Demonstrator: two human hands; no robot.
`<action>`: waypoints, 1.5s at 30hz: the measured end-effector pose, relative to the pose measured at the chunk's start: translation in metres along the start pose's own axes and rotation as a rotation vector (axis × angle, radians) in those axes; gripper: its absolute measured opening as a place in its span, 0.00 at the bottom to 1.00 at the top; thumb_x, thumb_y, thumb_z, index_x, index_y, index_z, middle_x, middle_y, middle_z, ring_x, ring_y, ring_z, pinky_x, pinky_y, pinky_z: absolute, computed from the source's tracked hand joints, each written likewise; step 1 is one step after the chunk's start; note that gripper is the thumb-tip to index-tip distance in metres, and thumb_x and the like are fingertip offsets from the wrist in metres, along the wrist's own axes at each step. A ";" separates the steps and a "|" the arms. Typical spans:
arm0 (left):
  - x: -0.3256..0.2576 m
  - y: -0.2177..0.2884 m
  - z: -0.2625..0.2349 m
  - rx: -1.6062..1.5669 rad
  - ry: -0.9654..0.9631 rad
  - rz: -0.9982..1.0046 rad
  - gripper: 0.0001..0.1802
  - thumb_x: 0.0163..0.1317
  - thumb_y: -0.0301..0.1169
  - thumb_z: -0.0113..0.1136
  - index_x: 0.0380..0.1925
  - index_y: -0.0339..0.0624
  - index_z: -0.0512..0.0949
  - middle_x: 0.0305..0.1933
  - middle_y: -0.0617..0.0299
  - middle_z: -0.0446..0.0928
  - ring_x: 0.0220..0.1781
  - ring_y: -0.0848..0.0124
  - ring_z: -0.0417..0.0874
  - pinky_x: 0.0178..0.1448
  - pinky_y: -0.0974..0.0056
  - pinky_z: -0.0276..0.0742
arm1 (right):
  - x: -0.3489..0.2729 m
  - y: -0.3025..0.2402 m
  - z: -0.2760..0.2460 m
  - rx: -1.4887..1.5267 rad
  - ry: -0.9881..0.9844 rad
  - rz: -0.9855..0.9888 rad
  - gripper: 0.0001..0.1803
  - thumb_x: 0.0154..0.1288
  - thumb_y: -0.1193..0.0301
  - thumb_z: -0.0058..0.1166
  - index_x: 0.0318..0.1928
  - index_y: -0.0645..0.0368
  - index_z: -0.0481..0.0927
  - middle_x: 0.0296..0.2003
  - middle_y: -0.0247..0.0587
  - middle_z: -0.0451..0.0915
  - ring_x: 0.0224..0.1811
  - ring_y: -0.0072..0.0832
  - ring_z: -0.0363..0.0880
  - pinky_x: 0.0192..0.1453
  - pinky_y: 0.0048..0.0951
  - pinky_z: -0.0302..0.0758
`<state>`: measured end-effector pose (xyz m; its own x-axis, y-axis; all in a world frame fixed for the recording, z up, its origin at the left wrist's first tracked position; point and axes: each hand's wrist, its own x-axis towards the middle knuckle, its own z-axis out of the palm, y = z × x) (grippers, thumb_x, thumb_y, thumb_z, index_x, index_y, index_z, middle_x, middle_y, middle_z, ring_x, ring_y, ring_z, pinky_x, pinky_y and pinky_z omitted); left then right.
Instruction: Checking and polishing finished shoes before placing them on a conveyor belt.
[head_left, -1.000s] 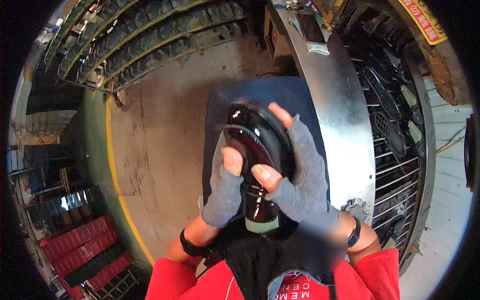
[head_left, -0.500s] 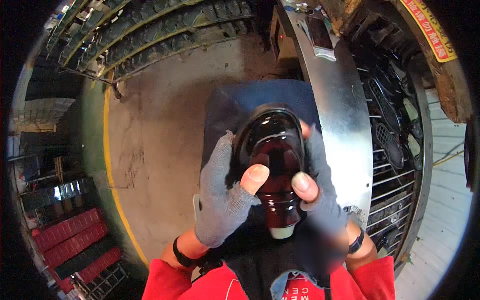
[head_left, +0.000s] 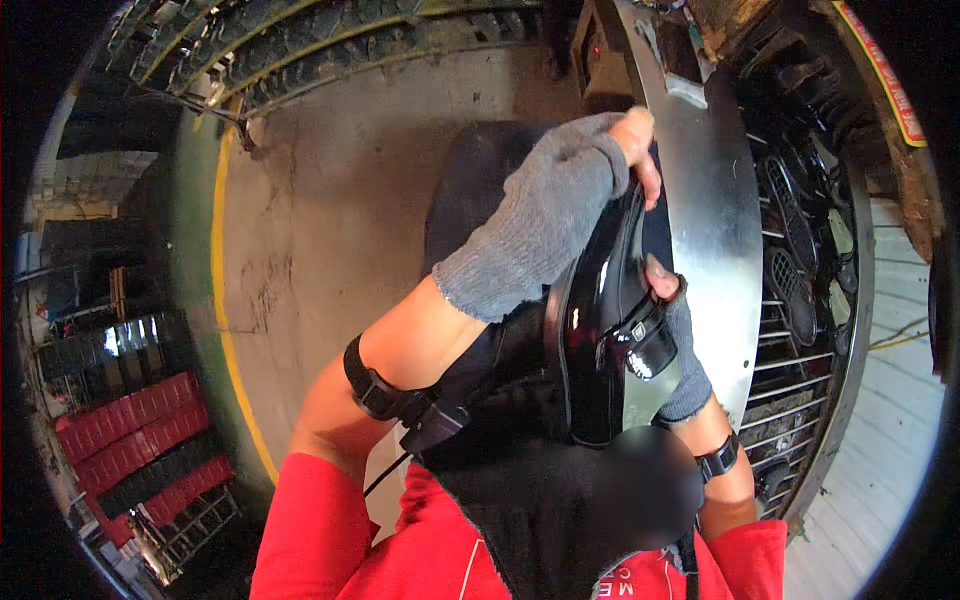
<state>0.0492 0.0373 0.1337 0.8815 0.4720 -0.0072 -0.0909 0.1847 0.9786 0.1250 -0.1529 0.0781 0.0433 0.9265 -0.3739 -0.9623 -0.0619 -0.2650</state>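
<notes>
A glossy black shoe (head_left: 598,290) is tipped on its side above my lap, its sole edge facing left. A pale green shoe last (head_left: 643,398) shows at its opening. My left hand (head_left: 585,175), in a grey fingerless glove, reaches across and closes round the far, toe end. My right hand (head_left: 682,345), gloved the same way, grips the shoe's right side near the opening. Its thumb tip shows, while most of its fingers are hidden behind the shoe.
A metal worktop (head_left: 705,210) runs along my right. Beyond it, a barred rack (head_left: 800,380) holds shoes and soles (head_left: 790,290). Shelves of dark shoes (head_left: 350,50) stand far left, past the concrete floor (head_left: 330,200). Red and black slabs (head_left: 140,430) are stacked at left.
The shoe has rolled from upper-side up onto its side. My left hand has moved from its left side to the far toe end. My right hand remains on the right side.
</notes>
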 end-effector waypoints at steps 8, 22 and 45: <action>-0.052 -0.042 0.007 0.011 0.412 0.122 0.28 0.75 0.41 0.60 0.69 0.38 0.74 0.59 0.56 0.75 0.58 0.68 0.75 0.66 0.63 0.70 | -0.049 0.008 0.007 -0.917 0.251 -0.026 0.37 0.67 0.59 0.69 0.73 0.58 0.73 0.61 0.39 0.82 0.60 0.28 0.80 0.67 0.32 0.77; -0.082 -0.115 -0.010 -0.361 0.188 -0.256 0.38 0.86 0.53 0.36 0.84 0.40 0.49 0.84 0.57 0.58 0.84 0.68 0.59 0.86 0.61 0.54 | 0.041 0.011 -0.015 -0.513 0.434 -0.264 0.22 0.76 0.60 0.58 0.60 0.63 0.82 0.49 0.41 0.88 0.48 0.29 0.90 0.53 0.29 0.87; -0.036 -0.089 -0.041 0.069 -0.037 -0.280 0.33 0.84 0.52 0.42 0.67 0.32 0.76 0.55 0.58 0.83 0.52 0.70 0.82 0.60 0.64 0.77 | -0.157 -0.095 -0.104 -0.483 0.530 -0.513 0.39 0.73 0.54 0.55 0.76 0.67 0.67 0.64 0.57 0.80 0.61 0.38 0.86 0.65 0.39 0.84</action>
<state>0.0063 0.0388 0.0384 0.8845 0.3787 -0.2723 0.1887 0.2433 0.9514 0.2379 -0.3311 0.0698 0.6729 0.5967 -0.4373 -0.5769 0.0532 -0.8151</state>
